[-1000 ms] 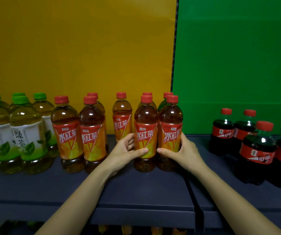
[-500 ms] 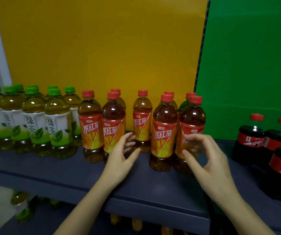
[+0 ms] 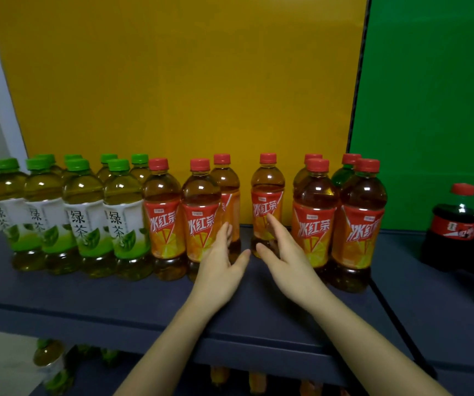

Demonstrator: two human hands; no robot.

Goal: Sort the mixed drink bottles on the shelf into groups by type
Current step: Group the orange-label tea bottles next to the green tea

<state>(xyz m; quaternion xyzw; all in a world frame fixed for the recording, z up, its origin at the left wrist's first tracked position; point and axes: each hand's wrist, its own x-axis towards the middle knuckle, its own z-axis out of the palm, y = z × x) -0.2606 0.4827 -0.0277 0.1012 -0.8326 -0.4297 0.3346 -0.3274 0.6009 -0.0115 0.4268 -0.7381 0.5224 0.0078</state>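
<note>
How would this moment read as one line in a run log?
stage: sorting | left hand: open, empty | right hand: open, reaching toward lone iced tea bottle | green tea bottles: grouped left | cola bottles: right

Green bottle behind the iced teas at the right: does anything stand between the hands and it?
Yes. Two front iced teas stand close together before the green bottle, hiding all but its shoulder and cap. The left hand and right hand are open, at the gap farther left.

We're at a shop-style display: dark shelf [image 3: 92, 298] w/ rows of drink bottles [image 3: 121, 215], yellow backboard [image 3: 187, 81] behind the shelf.
</note>
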